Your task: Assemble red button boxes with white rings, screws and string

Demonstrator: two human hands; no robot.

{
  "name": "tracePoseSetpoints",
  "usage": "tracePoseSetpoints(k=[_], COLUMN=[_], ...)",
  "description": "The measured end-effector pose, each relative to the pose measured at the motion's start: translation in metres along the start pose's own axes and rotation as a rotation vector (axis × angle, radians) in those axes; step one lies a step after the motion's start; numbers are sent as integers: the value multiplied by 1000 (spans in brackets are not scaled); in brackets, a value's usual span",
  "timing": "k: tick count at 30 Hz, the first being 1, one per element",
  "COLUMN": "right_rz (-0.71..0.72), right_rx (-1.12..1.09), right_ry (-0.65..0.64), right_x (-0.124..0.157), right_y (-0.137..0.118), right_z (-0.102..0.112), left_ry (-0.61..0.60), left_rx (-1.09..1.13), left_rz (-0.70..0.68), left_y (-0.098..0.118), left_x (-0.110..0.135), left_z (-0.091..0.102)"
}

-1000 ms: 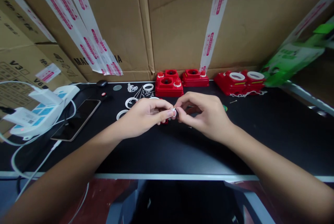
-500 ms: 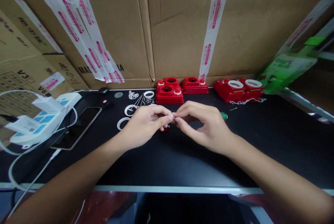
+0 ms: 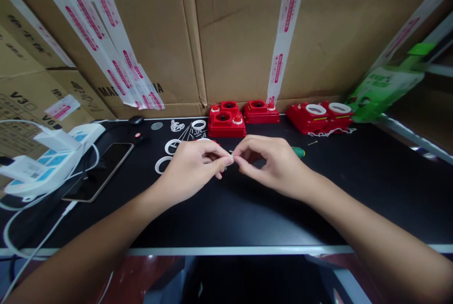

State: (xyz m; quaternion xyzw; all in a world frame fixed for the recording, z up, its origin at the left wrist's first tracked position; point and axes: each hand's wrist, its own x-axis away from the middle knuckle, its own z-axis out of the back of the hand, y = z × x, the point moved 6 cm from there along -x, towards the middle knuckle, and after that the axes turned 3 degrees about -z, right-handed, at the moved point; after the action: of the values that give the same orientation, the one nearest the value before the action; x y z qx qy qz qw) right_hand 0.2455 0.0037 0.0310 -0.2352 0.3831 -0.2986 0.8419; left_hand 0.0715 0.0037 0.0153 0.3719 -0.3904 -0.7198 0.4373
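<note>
My left hand [image 3: 193,167] and my right hand [image 3: 272,162] meet fingertip to fingertip over the middle of the black table [image 3: 247,209]. Both pinch one tiny pale part [image 3: 230,154], too small to name. A bit of a red piece [image 3: 212,142] shows behind my left hand. White plastic rings [image 3: 163,164] lie just left of that hand, with loose screws [image 3: 196,132] behind them. A green-handled tool [image 3: 298,152] pokes out from behind my right hand.
Red plastic housings [image 3: 226,122] stand along the back edge; two more at the right [image 3: 320,116] carry white rings. A phone [image 3: 101,169], a white power strip [image 3: 53,155] and cables lie at the left. Cardboard boxes [image 3: 240,35] wall the back; green packaging [image 3: 385,84] leans at right.
The view shifted slightly. Both hands stayed pinched together at the table's middle and drifted a little left; the small part between the fingertips is less visible.
</note>
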Motion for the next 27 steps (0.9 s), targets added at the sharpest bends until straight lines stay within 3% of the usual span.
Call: tracePoseSetpoints(k=[5,12,16,23,27], right_rz=[-106,-409,-521,-623,-665], right_rx=[-7,-444,-563,-623,-651], right_ry=[39,-96,-145,-120,-101], right_x=[0,2,1,3,5], right_y=[9,21,27,31,34], right_z=[-8,-16,-19,-20,-21], left_ry=[5,101,142,189,144], left_rx=[-111,-207,-259,-571,-690], left_rz=[-49,-300,-417,-764,-854], left_y=[5,14,18,33,34], left_x=[1,5,5,12,14], left_z=[0,0,2,4,2])
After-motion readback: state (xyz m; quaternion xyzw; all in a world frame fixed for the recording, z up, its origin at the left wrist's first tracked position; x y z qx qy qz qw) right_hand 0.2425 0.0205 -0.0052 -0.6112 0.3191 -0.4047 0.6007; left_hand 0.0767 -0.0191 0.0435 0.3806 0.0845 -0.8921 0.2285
